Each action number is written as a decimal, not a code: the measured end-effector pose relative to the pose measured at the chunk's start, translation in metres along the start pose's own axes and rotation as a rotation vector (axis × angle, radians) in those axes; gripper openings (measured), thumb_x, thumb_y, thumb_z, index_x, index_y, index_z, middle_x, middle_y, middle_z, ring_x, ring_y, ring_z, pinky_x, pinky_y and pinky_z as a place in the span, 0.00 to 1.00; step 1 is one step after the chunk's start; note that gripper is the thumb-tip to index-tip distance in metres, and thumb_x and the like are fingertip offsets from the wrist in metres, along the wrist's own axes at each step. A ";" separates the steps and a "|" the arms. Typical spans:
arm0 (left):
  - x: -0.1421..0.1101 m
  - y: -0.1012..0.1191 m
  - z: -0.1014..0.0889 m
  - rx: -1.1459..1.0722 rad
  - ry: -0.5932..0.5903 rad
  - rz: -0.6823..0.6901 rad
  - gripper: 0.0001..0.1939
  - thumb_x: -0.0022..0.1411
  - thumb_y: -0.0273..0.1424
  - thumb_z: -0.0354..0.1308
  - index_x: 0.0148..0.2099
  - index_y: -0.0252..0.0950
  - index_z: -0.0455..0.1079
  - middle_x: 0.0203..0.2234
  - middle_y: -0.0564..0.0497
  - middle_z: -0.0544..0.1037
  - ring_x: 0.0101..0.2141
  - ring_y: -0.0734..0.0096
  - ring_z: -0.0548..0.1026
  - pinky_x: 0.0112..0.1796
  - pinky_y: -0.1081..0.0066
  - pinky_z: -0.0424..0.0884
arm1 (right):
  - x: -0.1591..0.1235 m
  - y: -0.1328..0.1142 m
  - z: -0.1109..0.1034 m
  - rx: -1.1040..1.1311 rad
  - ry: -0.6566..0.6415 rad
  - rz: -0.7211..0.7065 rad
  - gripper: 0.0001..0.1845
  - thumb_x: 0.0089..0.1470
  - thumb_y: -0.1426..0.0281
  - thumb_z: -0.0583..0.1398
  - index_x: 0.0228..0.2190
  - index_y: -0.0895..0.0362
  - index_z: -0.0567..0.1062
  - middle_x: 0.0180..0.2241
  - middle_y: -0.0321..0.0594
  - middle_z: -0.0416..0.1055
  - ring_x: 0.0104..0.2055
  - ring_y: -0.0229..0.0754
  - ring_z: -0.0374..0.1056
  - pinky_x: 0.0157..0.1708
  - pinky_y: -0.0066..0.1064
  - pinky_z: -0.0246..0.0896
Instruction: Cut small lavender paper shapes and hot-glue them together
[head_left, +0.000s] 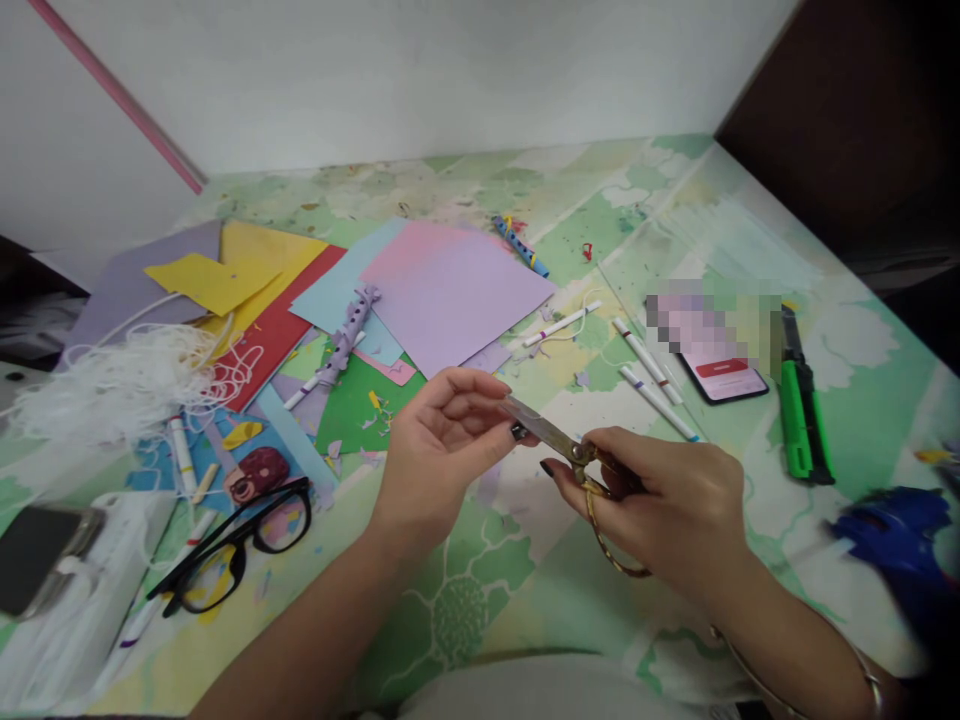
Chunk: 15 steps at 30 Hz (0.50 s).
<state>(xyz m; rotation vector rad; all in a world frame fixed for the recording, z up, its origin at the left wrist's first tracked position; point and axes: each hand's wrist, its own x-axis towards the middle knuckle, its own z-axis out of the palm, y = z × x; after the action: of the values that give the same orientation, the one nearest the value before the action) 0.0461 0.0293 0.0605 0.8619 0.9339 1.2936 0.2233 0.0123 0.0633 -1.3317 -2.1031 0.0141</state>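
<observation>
My right hand (667, 490) is curled firmly round the scissors (553, 432), thumb and fingers at the looped handles, which look gold and ridged like twisted cord. The scissors are up in front of me over the table, their flat, dull grey metal blades narrowing towards my left hand (442, 430). That hand is half curled, thumb and fingertips drawn close about the blade tips; I cannot tell whether a scrap is pinched there.

Beyond my fingers lies a smooth, flat lilac sheet (461, 300), its corner over pale blue paper (319, 290). Near it rests a lumpy mauve roll (346, 345) dotted with dark spots, and farther back a slim blue tube (517, 243) banded in yellow. To my left, thin white string (112, 390) heaps in a loose, springy tangle, with black-rimmed glasses (241, 545) nearer me. To my right are slender white markers (649, 362), a glossy phone (724, 380) and a green plastic cutter (804, 425). Beneath everything spreads a green-and-cream floral tablecloth (457, 600), sprinkled with ragged paper bits.
</observation>
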 end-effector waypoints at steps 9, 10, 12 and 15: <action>0.001 -0.002 -0.001 0.077 -0.012 -0.031 0.10 0.52 0.22 0.66 0.37 0.35 0.71 0.26 0.54 0.77 0.31 0.71 0.80 0.37 0.72 0.77 | 0.001 0.009 0.003 0.129 -0.038 0.164 0.12 0.50 0.65 0.63 0.20 0.57 0.72 0.12 0.29 0.61 0.14 0.29 0.55 0.15 0.24 0.46; 0.001 -0.002 -0.001 0.096 -0.022 -0.043 0.10 0.53 0.22 0.66 0.38 0.35 0.70 0.26 0.54 0.77 0.31 0.71 0.80 0.38 0.71 0.77 | 0.002 0.010 0.004 0.219 -0.053 0.252 0.11 0.50 0.65 0.63 0.21 0.57 0.73 0.12 0.29 0.62 0.14 0.29 0.55 0.16 0.23 0.47; 0.001 -0.002 -0.001 0.140 -0.051 -0.076 0.10 0.54 0.22 0.65 0.39 0.35 0.69 0.26 0.55 0.75 0.30 0.70 0.81 0.37 0.71 0.77 | 0.005 0.010 0.006 0.464 -0.104 0.448 0.09 0.49 0.64 0.63 0.24 0.58 0.74 0.14 0.30 0.62 0.15 0.30 0.54 0.15 0.23 0.48; 0.001 -0.002 0.001 0.210 -0.094 -0.115 0.11 0.55 0.22 0.63 0.40 0.35 0.67 0.26 0.56 0.74 0.28 0.71 0.80 0.34 0.72 0.76 | 0.011 0.005 0.009 0.823 -0.225 0.647 0.08 0.48 0.66 0.62 0.30 0.58 0.74 0.12 0.27 0.59 0.12 0.29 0.49 0.12 0.22 0.44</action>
<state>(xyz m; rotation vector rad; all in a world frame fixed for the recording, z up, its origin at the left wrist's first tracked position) 0.0479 0.0302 0.0593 1.0075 1.0419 1.0608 0.2201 0.0267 0.0600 -1.4158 -1.4369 1.2002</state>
